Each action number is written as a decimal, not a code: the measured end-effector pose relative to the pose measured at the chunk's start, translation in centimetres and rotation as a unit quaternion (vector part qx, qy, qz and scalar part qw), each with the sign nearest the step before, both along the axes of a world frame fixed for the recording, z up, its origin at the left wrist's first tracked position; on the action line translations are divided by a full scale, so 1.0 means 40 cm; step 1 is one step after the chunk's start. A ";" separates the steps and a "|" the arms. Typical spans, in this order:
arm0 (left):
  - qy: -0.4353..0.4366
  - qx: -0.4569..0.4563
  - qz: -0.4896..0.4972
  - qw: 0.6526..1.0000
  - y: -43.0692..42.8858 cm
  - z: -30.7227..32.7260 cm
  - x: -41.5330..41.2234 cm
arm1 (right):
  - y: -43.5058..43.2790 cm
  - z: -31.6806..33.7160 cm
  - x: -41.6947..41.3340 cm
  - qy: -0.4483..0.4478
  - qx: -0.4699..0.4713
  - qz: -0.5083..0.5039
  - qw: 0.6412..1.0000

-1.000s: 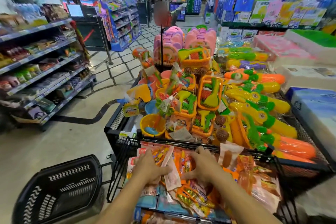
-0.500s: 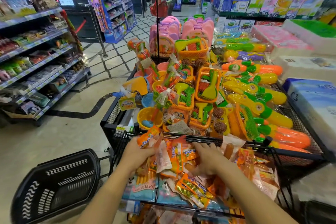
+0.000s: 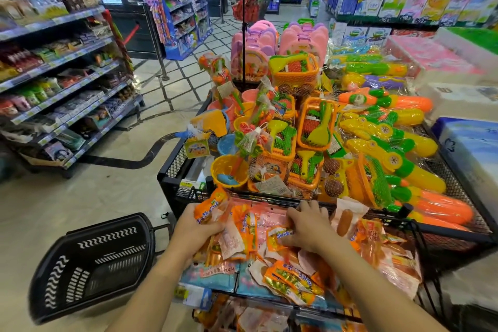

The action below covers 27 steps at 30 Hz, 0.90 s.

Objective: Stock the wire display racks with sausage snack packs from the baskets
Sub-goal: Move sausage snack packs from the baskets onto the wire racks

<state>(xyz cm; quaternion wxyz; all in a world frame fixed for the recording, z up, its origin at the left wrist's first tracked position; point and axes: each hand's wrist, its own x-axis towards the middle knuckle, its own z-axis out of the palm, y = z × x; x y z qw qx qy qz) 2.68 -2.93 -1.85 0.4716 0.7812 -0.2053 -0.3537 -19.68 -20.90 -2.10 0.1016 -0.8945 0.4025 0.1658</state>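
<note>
Orange sausage pack (image 3: 211, 209) inside clenched left grip (image 3: 195, 230); racked packs (image 3: 281, 234) within curled right grip (image 3: 310, 229).

Bare floor (image 3: 89, 197) lies open from nine to ten o'clock, with a black basket (image 3: 91, 264) at eight. At twelve the heaped toy bin (image 3: 175, 164) (mesh-sided) walls off the wire rack (image 3: 424, 248), its top tier crowded with sausage packs (image 3: 293, 277). Stacked cartons (image 3: 471, 148) close off three.

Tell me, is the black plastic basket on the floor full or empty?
Empty, it seems: the black plastic basket shows only bare slotted walls and a dark bottom, nothing inside.
</note>
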 end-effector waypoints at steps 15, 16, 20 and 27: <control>-0.108 0.173 -0.092 0.975 -0.026 -0.012 -0.069 | -0.028 0.014 -0.009 0.069 0.002 0.083 0.994; -0.100 0.167 -0.085 0.977 -0.027 -0.009 -0.072 | -0.030 0.013 -0.007 0.065 -0.006 0.092 0.994; -0.038 0.116 -0.016 0.992 -0.029 -0.050 -0.035 | -0.033 0.010 -0.012 0.008 -0.034 0.112 0.993; 0.159 0.001 0.070 0.985 -0.005 -0.027 -0.023 | -0.048 0.057 -0.033 -0.194 0.010 0.016 0.981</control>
